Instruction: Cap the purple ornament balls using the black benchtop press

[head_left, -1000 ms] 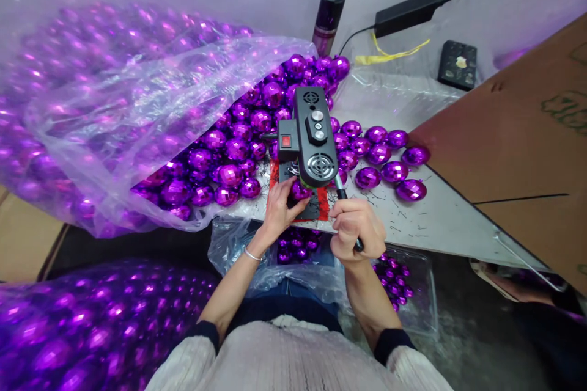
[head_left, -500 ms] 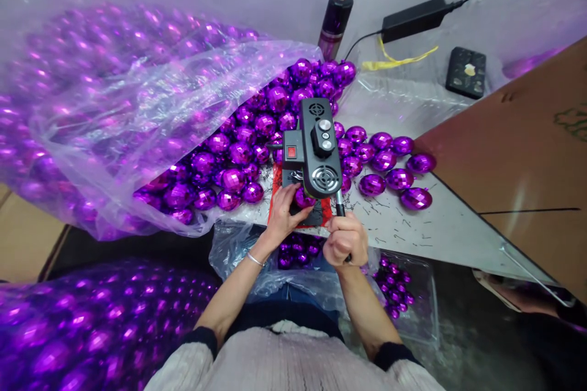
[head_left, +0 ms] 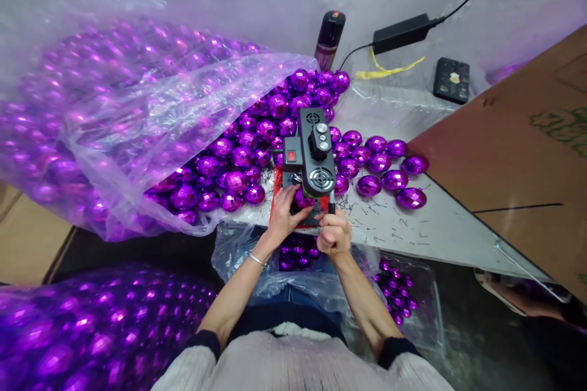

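A small black press machine (head_left: 315, 153) with a red switch and round vents stands on the table over a red mat (head_left: 277, 189). My left hand (head_left: 285, 215) is closed on a shiny purple bauble (head_left: 303, 198), held under the front end of the machine. The machine hides the top of that bauble. My right hand (head_left: 334, 233) is wrapped round the black grip of the machine's lever (head_left: 331, 204). Close around the machine lie many faceted purple baubles (head_left: 266, 129).
A clear plastic bag (head_left: 151, 116) of baubles fills the left. Loose baubles (head_left: 378, 162) lie right of the machine, beside a cardboard box (head_left: 513, 134). Behind are a dark spray can (head_left: 329, 40), a power adapter (head_left: 401, 33) and a black case (head_left: 452, 80). A bauble-filled bag (head_left: 92, 330) sits lower left.
My right hand has moved slightly left and up with the lever. My left hand keeps the bauble in the same place under the machine. The whole view has shifted a little.
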Demonstrator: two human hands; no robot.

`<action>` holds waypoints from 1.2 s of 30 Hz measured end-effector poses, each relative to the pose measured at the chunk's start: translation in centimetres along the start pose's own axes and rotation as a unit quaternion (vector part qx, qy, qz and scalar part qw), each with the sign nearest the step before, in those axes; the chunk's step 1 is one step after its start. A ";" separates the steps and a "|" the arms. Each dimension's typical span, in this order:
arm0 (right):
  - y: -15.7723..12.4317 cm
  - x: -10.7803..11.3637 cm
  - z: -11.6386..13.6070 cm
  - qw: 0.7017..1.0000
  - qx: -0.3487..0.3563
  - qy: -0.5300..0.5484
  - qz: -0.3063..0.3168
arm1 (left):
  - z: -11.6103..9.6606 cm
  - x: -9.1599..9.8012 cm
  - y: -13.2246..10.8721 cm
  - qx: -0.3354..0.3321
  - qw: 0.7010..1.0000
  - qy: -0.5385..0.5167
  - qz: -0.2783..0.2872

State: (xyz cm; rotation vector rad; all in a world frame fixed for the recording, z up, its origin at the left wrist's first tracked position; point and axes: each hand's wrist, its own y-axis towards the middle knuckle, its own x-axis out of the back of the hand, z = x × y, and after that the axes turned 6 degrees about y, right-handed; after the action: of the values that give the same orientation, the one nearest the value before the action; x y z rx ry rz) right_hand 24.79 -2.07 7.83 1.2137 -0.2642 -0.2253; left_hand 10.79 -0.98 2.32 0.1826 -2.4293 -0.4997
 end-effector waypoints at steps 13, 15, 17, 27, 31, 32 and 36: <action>7.5 1.0 3.9 0.994 -0.096 -0.049 -0.008 | -1.0 2.6 -4.8 -0.130 0.991 0.024 0.021; 7.0 1.1 3.6 0.996 -0.082 -0.045 -0.006 | -1.1 3.9 -5.4 -0.154 0.987 0.037 0.002; 6.5 1.1 3.4 0.996 -0.073 -0.046 -0.003 | -0.9 5.7 -4.5 -0.133 0.987 0.070 -0.050; 5.9 1.2 3.3 0.996 -0.071 -0.047 0.008 | 0.7 11.7 3.6 0.148 0.951 0.227 -0.152; 5.8 1.3 3.3 0.996 -0.075 -0.052 0.015 | -1.0 11.6 3.1 0.147 0.968 0.034 -0.201; 5.8 1.4 3.3 0.996 -0.077 -0.053 0.016 | -1.7 11.3 2.9 0.168 0.963 -0.057 -0.201; 6.2 1.3 3.5 0.995 -0.081 -0.052 0.015 | -4.3 9.0 1.1 0.275 0.868 -0.388 -0.145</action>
State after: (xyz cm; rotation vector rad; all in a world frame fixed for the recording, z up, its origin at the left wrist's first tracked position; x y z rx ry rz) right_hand 25.13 -3.49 14.90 1.0382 -0.3472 -0.2789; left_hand 6.44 -3.53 11.03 0.7163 -3.3183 0.0537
